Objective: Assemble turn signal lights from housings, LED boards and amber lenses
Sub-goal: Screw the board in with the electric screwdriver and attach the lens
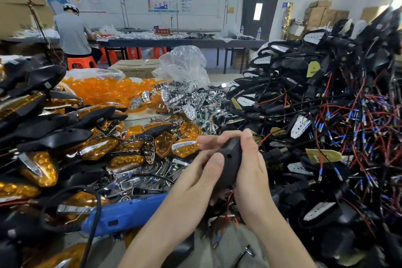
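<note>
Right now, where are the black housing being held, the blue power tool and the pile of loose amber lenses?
black housing [231, 163]: head view, its dark back beside the screw hole.
blue power tool [128, 213]: head view, middle of its body.
amber lenses [106, 91]: head view, centre of the heap.

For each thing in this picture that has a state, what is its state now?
black housing: held between both hands, lens not visible
left hand: grips the housing
right hand: grips the housing
blue electric screwdriver: lying on the table, not held
amber lenses: loose in a heap
finished lights: stacked at the left
wired housings: piled at the right, LED boards uncovered
door: closed
</note>
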{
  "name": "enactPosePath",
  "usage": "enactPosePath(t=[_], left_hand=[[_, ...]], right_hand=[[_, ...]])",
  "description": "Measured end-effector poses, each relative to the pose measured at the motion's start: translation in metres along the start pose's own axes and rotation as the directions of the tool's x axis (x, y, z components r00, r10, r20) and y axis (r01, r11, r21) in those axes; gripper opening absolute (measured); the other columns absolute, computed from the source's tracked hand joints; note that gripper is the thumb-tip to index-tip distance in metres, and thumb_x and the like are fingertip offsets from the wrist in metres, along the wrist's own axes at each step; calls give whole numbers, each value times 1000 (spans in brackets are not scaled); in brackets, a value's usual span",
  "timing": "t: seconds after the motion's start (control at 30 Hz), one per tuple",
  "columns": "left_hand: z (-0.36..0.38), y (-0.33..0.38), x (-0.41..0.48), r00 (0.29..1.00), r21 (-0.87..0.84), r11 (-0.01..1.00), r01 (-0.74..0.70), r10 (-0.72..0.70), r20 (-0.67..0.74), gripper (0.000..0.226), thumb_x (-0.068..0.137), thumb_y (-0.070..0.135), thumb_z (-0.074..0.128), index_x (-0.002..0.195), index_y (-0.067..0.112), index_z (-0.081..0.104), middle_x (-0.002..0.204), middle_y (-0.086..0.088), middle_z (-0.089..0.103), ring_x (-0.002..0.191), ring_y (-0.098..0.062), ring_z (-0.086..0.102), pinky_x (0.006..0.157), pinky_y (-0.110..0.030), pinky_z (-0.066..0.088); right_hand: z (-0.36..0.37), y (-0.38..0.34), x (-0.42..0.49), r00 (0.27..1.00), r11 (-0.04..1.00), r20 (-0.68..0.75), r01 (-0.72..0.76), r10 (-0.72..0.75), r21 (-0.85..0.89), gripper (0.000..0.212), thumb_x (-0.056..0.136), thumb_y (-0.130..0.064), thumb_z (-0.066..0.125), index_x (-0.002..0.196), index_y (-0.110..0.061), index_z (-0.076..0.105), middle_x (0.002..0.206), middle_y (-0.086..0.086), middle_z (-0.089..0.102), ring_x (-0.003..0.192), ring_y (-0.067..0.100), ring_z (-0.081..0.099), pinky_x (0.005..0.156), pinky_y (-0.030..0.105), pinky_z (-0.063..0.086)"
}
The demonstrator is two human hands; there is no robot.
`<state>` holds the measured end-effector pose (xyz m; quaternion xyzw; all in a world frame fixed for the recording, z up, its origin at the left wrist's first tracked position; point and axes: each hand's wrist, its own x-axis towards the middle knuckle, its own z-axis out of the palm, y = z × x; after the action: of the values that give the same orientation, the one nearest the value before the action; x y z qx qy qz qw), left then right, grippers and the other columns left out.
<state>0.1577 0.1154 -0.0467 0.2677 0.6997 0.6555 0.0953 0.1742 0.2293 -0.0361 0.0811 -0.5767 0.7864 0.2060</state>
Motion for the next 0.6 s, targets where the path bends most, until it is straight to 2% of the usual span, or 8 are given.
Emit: enactPosePath(t=[0.07,0.1,0.17,0.23,0.33,0.43,0.53,0.6], left_hand=[[-1,5,-9,989,97,988,-120,127,-71,39,84,66,60,119,51,55,112,29,66,103,9,62,80,-5,45],[1,7,-4,976,178,976,-125,153,-154,41,78,68,66,114,55,53,113,34,62,105,11,59,81,-3,43],[5,2,-1,927,322,943,-79,189,-324,43,71,61,72,107,50,52,109,36,58,102,15,55,79,-1,40],[11,-1,-1,875,435,894,-108,293,-385,40,72,48,74,101,46,48,107,31,54,100,15,53,79,-4,40],[13,-8,-4,864,610,776,-160,409,-293,48,79,25,78,110,41,45,110,30,45,107,13,50,86,-9,42],[14,-12,-3,864,689,689,-226,469,-185,50,83,19,72,125,31,46,124,23,43,118,9,45,96,-8,38],[17,-14,-5,894,737,621,-267,445,-51,48,94,27,59,139,33,41,137,21,38,126,5,43,100,-8,32],[18,-13,-7,915,733,627,-265,404,-15,44,100,37,46,143,36,39,140,25,35,128,7,40,99,-7,32]], right_hand=[[0,2,3,998,999,-57,-12,14,35,49,100,-57,32,85,-35,73,108,7,78,100,21,74,74,30,60],[1,4,4,996,997,-81,-36,42,72,47,98,-60,35,87,-36,74,110,6,78,100,21,74,78,28,58],[6,9,3,990,985,-109,-77,95,155,41,92,-67,46,93,-36,74,114,6,76,102,22,74,80,27,58],[10,14,1,984,977,-120,-110,133,181,33,82,-65,61,95,-36,72,115,3,76,104,20,74,80,26,58],[14,14,1,962,948,-149,-185,228,258,12,79,-43,81,79,-32,78,99,2,79,89,16,76,71,22,58],[7,14,6,920,888,-203,-235,334,396,15,70,-31,86,73,-19,78,89,6,78,80,18,76,67,26,60],[-4,15,10,903,850,-200,-256,380,460,10,77,-20,77,74,-15,69,101,17,77,92,27,75,83,39,62],[-12,15,13,893,838,-222,-248,392,486,10,85,-18,67,77,-15,64,98,13,76,91,28,74,90,42,59]])
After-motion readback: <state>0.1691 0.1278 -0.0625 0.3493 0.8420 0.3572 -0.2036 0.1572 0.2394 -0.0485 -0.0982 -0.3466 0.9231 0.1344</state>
